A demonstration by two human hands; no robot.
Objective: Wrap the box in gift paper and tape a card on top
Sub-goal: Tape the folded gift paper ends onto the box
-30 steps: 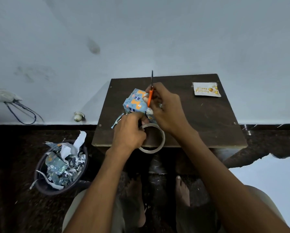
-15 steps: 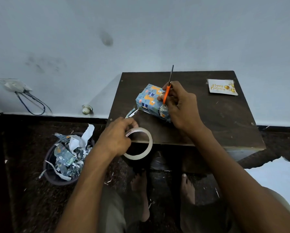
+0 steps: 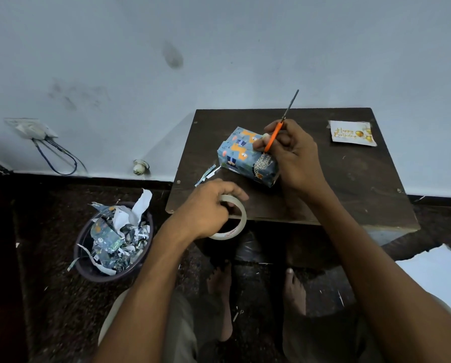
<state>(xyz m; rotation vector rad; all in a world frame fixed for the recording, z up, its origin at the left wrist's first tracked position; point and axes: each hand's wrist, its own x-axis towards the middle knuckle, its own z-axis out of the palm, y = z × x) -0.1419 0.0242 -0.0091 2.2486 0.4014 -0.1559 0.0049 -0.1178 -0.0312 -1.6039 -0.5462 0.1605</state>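
Steadying blue patterned wrapped box (image 3: pixel 245 155) | right hand (image 3: pixel 292 155) grasps orange-handled scissors (image 3: pixel 280 129) | left hand (image 3: pixel 206 208) grips clear tape roll (image 3: pixel 236 226), ready for taping.

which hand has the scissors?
The right hand, gripping the orange-handled scissors against the wrapped box. The left hand holds the tape roll.

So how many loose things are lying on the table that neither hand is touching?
2: the birthday card at the far right corner, and a scrap of gift paper near the left edge beside the wrapped box. Smaller bits may be hidden.
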